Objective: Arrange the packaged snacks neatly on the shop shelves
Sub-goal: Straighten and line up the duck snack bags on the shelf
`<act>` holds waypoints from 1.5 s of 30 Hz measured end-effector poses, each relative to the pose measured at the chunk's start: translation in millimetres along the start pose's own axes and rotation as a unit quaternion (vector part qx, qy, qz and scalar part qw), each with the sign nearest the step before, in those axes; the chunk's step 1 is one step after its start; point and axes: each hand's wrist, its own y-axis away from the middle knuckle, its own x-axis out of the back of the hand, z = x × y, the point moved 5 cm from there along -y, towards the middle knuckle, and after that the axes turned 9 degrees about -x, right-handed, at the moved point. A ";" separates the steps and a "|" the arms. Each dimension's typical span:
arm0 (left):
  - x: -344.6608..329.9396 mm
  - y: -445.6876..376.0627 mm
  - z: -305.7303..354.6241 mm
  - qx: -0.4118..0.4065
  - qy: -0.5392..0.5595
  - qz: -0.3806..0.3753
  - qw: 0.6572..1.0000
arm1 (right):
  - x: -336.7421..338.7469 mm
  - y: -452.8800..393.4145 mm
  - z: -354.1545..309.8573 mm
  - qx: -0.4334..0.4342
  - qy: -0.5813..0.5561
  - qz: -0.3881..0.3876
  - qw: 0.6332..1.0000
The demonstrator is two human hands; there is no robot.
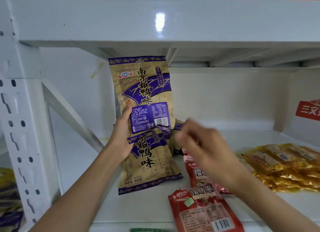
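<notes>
One left hand (122,138) grips upright packet (142,93)

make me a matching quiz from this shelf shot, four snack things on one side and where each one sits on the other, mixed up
Things:
1. upright purple-and-tan packet
2. flat purple-and-tan packet
3. red packet with barcode
4. gold packets

Places:
A. nearest the front edge
B. right side of the shelf
C. held in the left hand
D. lying below the held packet

Pairs: 1-C, 2-D, 3-A, 4-B
</notes>
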 end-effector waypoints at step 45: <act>-1.1 -2.8 -0.9 0.023 0.007 -0.045 0.999 | -56.7 -62.5 72.4 -0.207 -0.375 -0.046 0.902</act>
